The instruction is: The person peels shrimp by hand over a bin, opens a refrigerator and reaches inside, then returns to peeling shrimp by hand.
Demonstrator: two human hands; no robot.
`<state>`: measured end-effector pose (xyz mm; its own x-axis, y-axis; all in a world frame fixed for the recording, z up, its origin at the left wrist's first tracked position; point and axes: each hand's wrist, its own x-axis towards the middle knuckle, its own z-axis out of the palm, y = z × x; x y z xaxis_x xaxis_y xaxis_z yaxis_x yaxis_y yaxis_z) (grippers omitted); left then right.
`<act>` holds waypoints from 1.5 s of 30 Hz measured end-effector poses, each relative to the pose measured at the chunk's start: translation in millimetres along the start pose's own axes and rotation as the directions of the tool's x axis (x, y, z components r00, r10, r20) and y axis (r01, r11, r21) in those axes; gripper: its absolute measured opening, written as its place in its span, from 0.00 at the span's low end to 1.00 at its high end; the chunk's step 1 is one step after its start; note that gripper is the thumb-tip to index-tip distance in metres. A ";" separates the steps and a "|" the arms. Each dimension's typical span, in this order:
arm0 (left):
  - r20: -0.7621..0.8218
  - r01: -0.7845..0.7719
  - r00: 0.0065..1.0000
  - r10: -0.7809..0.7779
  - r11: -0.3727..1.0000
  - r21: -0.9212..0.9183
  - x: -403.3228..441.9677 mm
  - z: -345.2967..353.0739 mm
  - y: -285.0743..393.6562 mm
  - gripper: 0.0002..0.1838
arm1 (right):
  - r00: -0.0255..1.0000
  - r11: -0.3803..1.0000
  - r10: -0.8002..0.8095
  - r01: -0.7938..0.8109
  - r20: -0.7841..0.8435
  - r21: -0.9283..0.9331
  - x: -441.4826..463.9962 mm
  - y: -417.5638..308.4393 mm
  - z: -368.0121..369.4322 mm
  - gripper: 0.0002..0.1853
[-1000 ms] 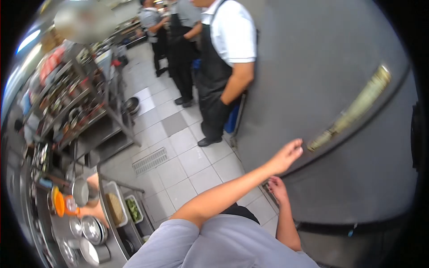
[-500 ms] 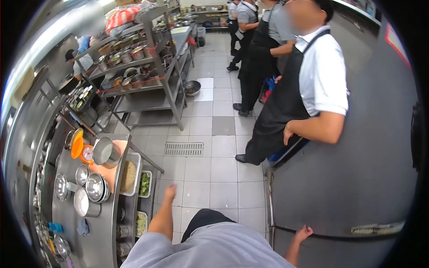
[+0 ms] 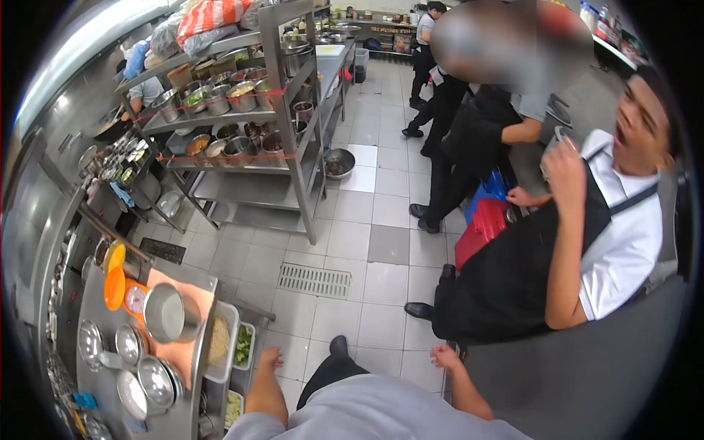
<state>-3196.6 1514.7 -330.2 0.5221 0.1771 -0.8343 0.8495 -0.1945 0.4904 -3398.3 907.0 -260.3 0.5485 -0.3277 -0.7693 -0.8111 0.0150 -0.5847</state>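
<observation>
My left hand (image 3: 271, 358) hangs low beside the steel worktable (image 3: 187, 419), nearest to a tray of leafy greens (image 3: 243, 346) on the shelf below. It holds nothing, its fingers loosely bent. Out to the other side, my right hand (image 3: 444, 357) is empty too, its fingers slightly apart, close to a grey steel surface (image 3: 543, 374). On the worktable stand a deep steel pot (image 3: 170, 314), steel bowls (image 3: 155, 381), an orange scale (image 3: 135, 299) and a white-filled pan (image 3: 133, 394). A tray of pale, crumb-like food (image 3: 219, 339) juts out beneath the edge.
A person in a black apron (image 3: 528, 271) stands at the right, one hand raised. Other people line the aisle behind, near a red bin (image 3: 482, 229). Ahead are a floor drain (image 3: 315, 281), a steel rack (image 3: 286, 147) of pots, and a metal bowl (image 3: 339, 163) on the tiles.
My view has moved forward and turned, bringing the rack and the aproned person closer. My right hand has come forward from low at the right. That person has raised a hand.
</observation>
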 end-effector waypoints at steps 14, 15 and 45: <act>0.322 -0.354 0.907 0.273 0.907 0.229 114.4 201.3 410.8 0.20 | 1.000 0.974 0.020 -0.017 -0.008 0.225 205.4 -304.9 -37.7 0.10; 0.369 -0.402 0.880 0.297 0.882 0.248 143.7 206.0 425.0 0.21 | 1.000 0.975 0.017 -0.015 -0.004 0.222 228.5 -312.4 -51.9 0.10; 0.479 -0.651 0.755 0.447 0.598 0.468 493.1 565.3 1255.4 0.19 | 0.989 0.926 -0.007 0.063 -0.149 0.373 762.4 -987.2 -252.5 0.23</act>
<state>-1915.3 812.5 -268.4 0.7385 -0.4149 -0.5315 0.1330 -0.6831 0.7181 -2230.7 403.7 -204.5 0.5180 -0.4648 -0.7180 -0.6403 0.3458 -0.6858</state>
